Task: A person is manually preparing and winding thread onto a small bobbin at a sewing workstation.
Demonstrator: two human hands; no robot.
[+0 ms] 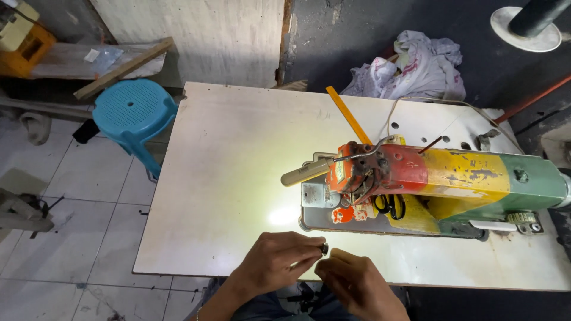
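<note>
- Small dark round part (pixel 325 248) sits pinched at the fingertips of the left hand (pixel 275 261), just over the near edge of the white table (pixel 226 178); what kind of part it is cannot be told.
- Left hand's fingers are closed tight on the part; the right hand (pixel 357 285) is curled beside it, its fingertips close to the part, and whether it grips anything cannot be told.
- Both hands hover at the near edge, in front of the sewing machine (pixel 428 178), which is painted red, yellow and green and stands on the right half of the table.
- Orange-red stickers (pixel 348 214) lie on the machine's grey base plate, below its head.
- Yellow ruler (pixel 348 114) lies slantwise by the far edge.
- Left half of the table is bare; a blue plastic stool (pixel 134 113) stands off its far left corner, and a bundle of pale cloth (pixel 416 68) lies beyond the far edge.
</note>
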